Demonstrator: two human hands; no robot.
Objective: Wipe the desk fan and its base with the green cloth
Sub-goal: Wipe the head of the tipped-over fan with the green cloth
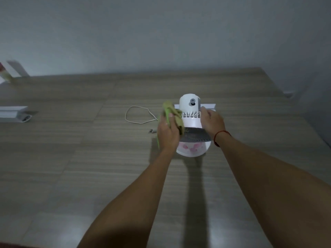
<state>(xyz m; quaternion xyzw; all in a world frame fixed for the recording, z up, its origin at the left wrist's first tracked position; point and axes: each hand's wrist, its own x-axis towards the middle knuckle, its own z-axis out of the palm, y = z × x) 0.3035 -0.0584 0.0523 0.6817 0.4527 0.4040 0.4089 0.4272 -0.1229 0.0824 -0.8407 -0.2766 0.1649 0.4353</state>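
A small white desk fan (pixel 190 102) stands on the wooden table, seen from behind and above, with a grey knob on its motor housing and pink blades showing through the front grille (pixel 192 149). My left hand (pixel 167 133) grips the bunched green cloth (pixel 172 113) and presses it against the fan's left side. On the fan's right side, my right hand (pixel 212 121) holds the housing; a red string circles that wrist. The fan's white base (pixel 208 105) shows partly behind the housing.
The fan's white cord (pixel 138 115) loops on the table (pixel 89 158) to the left, ending in a plug (pixel 152 131). A white box (pixel 12 113) lies at the left edge, another object stands at the far left corner. A grey wall rises behind.
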